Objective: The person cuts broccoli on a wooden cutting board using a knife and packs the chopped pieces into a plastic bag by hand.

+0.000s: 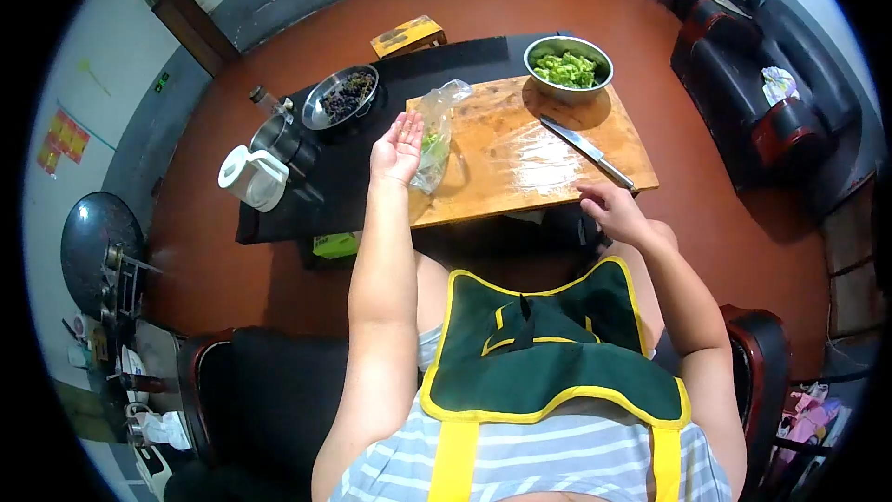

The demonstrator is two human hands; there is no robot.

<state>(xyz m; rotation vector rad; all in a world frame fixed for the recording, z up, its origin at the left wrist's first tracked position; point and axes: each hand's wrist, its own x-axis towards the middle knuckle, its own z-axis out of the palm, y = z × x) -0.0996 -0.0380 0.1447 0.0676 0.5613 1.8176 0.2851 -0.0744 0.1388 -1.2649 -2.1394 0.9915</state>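
Note:
My left hand (398, 149) is raised palm up with its fingers stretched out, beside a clear plastic bag (434, 153) with something green in it. The bag lies at the left edge of a wooden board (492, 149). Over the board's near right edge is my right hand (611, 211), its fingers curled; whether they hold anything is too small to tell. Close to it lies a knife (581, 143), handle toward me. A metal bowl (609, 77) of cut green vegetables (565, 70) stands at the board's far right corner.
On the black table (409, 74) left of the board are a metal basin (316, 112) of dark grapes, a white-lidded pitcher (255, 178), a steel pot (277, 138) and a glass jar (265, 100). Behind the table stands a wooden stool (409, 35). A black sofa (762, 84) is at the right.

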